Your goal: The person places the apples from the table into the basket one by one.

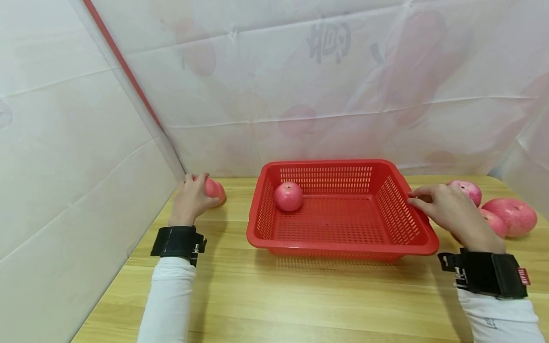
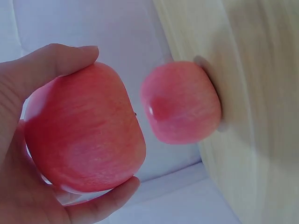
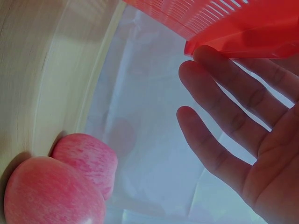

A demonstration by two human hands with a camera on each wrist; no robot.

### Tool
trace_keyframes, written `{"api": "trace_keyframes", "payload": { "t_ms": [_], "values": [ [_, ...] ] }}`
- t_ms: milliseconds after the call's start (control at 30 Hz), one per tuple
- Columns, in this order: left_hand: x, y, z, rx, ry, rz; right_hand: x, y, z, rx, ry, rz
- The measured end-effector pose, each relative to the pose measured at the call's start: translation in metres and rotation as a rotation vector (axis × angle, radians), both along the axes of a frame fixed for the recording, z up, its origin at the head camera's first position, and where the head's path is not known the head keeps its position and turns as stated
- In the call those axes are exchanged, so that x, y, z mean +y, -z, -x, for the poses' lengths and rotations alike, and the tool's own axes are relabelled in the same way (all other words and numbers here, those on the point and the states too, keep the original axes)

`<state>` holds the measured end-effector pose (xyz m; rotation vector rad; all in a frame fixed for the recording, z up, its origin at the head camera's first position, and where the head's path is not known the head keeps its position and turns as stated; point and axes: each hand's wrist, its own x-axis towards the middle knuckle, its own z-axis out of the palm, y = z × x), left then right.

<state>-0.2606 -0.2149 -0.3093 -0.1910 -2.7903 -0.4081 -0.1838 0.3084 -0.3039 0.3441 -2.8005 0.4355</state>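
Observation:
My left hand (image 1: 192,196) holds a pinkish-red apple (image 2: 86,128), thumb on one side and fingers curled round the other. Just beyond it, a second apple (image 2: 182,102) rests on the table, apart from the held one in the left wrist view. Over at the red plastic basket (image 1: 343,248), my right hand (image 1: 454,212) pinches the right rim with its fingertips; the thumb is hidden in the right wrist view, where the lower fingers (image 3: 212,144) spread loosely below the rim. One apple (image 1: 289,196) lies inside the basket, near its left wall.
Several apples (image 1: 512,216) sit close together on the table right of the basket, beside my right hand. The wooden table (image 1: 300,300) ends at pale sheet walls (image 1: 274,95) at the back and on the left.

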Motion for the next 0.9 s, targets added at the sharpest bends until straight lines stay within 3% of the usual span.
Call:
{"api": "trace_keyframes", "payload": {
  "t_ms": [633, 900],
  "values": [
    [0.027, -0.017, 0.007, -0.042, 0.004, 0.016, -0.001, -0.001, -0.001, 0.011, 0.002, -0.016],
    [0.038, -0.024, 0.008, -0.017, 0.028, 0.018, -0.001, -0.001, 0.0, 0.0, 0.003, -0.003]
  ]
}}
